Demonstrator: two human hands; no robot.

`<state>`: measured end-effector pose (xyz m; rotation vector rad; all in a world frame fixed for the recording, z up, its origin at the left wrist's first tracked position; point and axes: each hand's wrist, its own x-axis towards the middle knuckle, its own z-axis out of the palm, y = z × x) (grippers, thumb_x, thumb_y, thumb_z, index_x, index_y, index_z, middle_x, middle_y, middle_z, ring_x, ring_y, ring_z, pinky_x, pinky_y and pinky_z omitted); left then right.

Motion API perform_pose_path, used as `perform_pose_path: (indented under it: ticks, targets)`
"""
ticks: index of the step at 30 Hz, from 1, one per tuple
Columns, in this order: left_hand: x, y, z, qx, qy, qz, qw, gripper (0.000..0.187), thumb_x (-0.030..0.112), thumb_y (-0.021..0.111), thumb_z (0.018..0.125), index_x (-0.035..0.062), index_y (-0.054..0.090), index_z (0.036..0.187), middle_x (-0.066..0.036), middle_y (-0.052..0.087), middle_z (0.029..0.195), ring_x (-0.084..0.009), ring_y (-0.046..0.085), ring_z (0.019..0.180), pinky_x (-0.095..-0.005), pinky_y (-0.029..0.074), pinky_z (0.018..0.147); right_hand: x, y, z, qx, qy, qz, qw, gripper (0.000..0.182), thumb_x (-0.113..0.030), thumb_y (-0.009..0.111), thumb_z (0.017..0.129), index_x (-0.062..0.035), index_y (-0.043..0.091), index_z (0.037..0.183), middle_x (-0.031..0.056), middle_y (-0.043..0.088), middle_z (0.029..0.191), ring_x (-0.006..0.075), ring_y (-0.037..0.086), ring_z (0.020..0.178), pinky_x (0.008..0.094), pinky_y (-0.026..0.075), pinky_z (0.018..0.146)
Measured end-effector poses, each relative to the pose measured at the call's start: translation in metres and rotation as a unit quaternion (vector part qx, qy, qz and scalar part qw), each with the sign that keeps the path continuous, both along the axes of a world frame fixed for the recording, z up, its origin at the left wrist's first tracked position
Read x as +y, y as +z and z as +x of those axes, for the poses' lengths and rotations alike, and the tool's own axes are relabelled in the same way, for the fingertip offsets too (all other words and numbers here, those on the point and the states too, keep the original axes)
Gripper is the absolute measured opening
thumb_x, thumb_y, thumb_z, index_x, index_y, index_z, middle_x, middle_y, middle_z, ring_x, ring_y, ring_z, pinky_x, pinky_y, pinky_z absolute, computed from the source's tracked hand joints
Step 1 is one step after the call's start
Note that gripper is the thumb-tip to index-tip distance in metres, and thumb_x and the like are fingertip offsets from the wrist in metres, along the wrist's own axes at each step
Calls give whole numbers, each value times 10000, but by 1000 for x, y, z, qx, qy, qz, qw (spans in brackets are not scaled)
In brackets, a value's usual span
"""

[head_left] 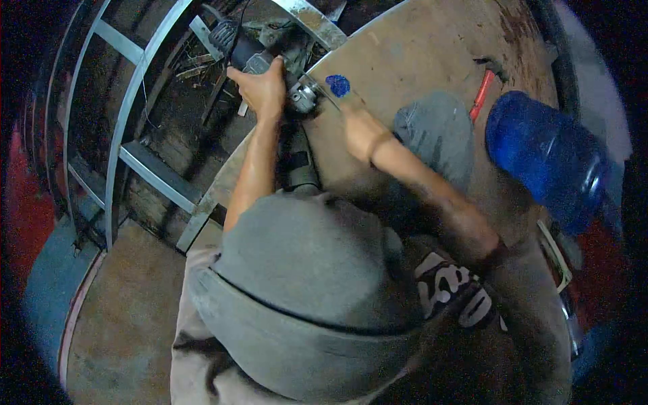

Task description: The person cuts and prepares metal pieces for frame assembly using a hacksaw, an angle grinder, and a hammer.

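My left hand (262, 91) is wrapped round the body of an angle grinder (302, 96), whose metal gear head points right over the edge of the brown board. My right hand (362, 135), smeared by motion, is closed just right of the gear head. A thin metal tool (331, 98) runs from its fingers to the grinder's head; its exact kind is unclear. Just above that lies a small round blue piece (337, 86). A grey cap (317, 270) fills the lower middle of the view and hides what is beneath it.
A curved metal frame (131, 88) with crossbars spans the left side over dark ground with scraps. On the brown board (412, 47) lies a red-handled hammer (483, 94). A large blue water jug (543, 152) lies at the right, beside a knee in grey trousers (439, 128).
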<state>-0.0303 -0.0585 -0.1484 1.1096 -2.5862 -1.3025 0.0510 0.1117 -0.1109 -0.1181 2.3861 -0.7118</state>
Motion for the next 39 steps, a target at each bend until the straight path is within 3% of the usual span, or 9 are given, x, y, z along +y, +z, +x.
perform_pose_path:
  ticks: [5,9,15,20,23,27,30,33,39]
  targets:
    - [2,0,8,-9,-1,1,1000,960,312,729,617,-83,177,1296,-338,505,1086,-451,498,1026,-423,365,923,12,22,16,-122,-11,31,992,315,-142,478,798,65,438,1032,316,573,847,453,567,828,497,456,705]
    - [3,6,2,-3,-7,-23,1000,929,313,729,613,-79,203,1271,-333,517,1065,-451,509,1002,-432,375,902,-31,-21,-43,-36,3,10,999,286,-94,457,792,71,460,1025,313,575,840,444,573,837,494,458,728]
    - [-1,-5,7,-13,6,-21,1000,914,304,749,604,-77,221,1245,-337,525,1047,-462,516,987,-439,387,887,26,53,28,-140,16,65,988,275,-70,451,794,61,446,1036,303,580,806,442,581,814,487,470,726]
    - [4,6,3,-8,-2,-22,1000,905,305,750,612,-82,221,1236,-349,521,1037,-468,509,991,-443,379,901,-26,6,-36,-50,0,35,998,295,-65,462,773,74,466,1033,294,590,825,420,594,776,471,473,698]
    - [5,-1,-1,19,-14,-26,999,893,322,750,605,-79,239,1218,-357,521,1025,-471,514,979,-451,386,887,-28,-22,-52,-18,103,13,994,273,-77,463,768,77,483,992,281,595,846,424,595,765,460,484,711]
    - [1,-4,1,7,-5,-37,999,874,322,752,598,-82,257,1194,-364,522,1008,-479,513,966,-459,388,878,20,49,24,-156,23,80,984,296,-132,435,842,40,413,1082,302,577,822,449,575,771,495,465,711]
    - [4,2,5,0,-11,-21,1000,880,309,752,601,-98,248,1196,-364,521,1014,-479,509,977,-456,386,881,25,47,25,-173,31,79,981,297,-157,430,862,9,381,1104,312,568,837,450,568,805,506,458,713]
    - [2,-2,3,14,-12,-36,999,925,307,753,606,-102,214,1238,-359,517,1027,-473,508,985,-444,384,890,-21,-8,-22,-18,-6,34,999,295,-148,476,829,68,451,1029,293,585,848,444,572,831,488,462,723]
    - [5,6,0,7,-22,-22,999,895,309,749,614,-80,234,1233,-353,526,1014,-471,515,973,-448,386,883,-23,-4,-39,-23,10,24,999,287,-125,470,817,75,440,1021,323,577,855,460,570,835,501,456,728]
